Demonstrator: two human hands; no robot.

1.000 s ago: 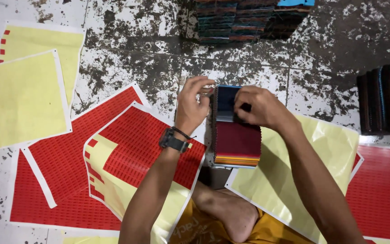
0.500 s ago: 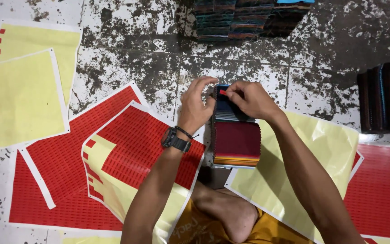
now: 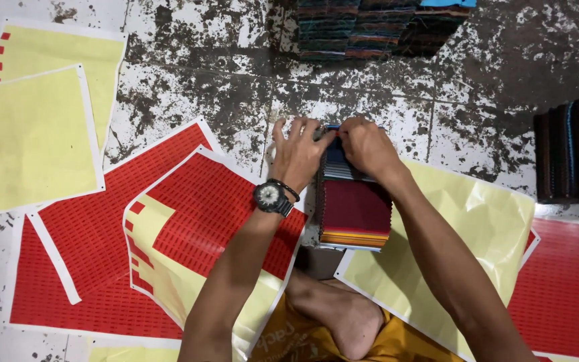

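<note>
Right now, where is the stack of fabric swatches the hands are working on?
In the head view, the fabric swatch stack lies centre frame on the floor, its far end under the left hand and right hand, between the red sticker sheet and a yellow backing sheet.

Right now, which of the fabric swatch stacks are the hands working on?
The maroon-topped swatch stack in front of the person: the left hand and right hand pinch its far edge. The top stacks and right stack lie untouched.

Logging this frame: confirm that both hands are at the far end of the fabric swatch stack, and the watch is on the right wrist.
One slip: the watch is on the left wrist, as the head view shows. Both the left hand and right hand are indeed at the far end of the fabric swatch stack.
</note>
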